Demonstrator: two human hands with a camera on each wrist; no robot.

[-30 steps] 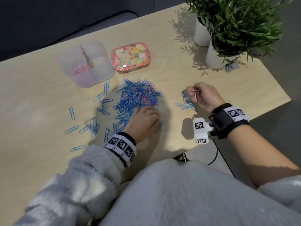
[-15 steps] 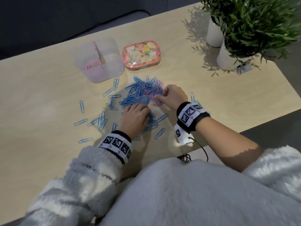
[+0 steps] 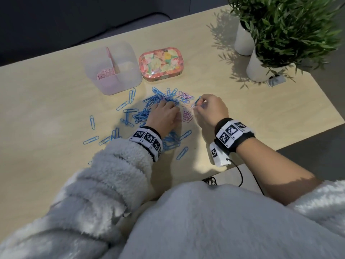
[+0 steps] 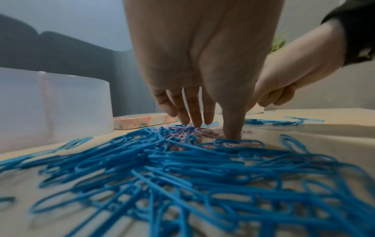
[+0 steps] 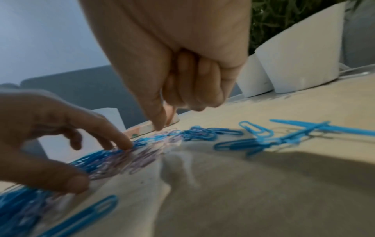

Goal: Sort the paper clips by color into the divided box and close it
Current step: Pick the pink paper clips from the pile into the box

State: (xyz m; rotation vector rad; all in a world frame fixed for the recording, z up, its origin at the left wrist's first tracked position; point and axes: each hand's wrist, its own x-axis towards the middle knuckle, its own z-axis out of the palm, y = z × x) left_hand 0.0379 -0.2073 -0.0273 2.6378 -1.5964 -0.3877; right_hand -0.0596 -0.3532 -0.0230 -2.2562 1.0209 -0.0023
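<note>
Fingers (image 4: pixel 195 110) of left hand (image 3: pixel 164 116) spread on paper clips (image 3: pixel 149 109); right hand (image 3: pixel 211 109) pinching clips (image 3: pixel 196 104)

Glossy blue paper clips (image 3: pixel 149 109) on a matt wood-grain table (image 3: pixel 46 94), beside a frosted plastic box (image 3: pixel 112 75)

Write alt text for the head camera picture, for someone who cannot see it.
Two hands sort a heap of blue and pink paper clips on a wooden table: the left hand presses on the heap, the right hand pinches clips. Behind stand a divided box holding pink clips, and a flowered lid.
</note>
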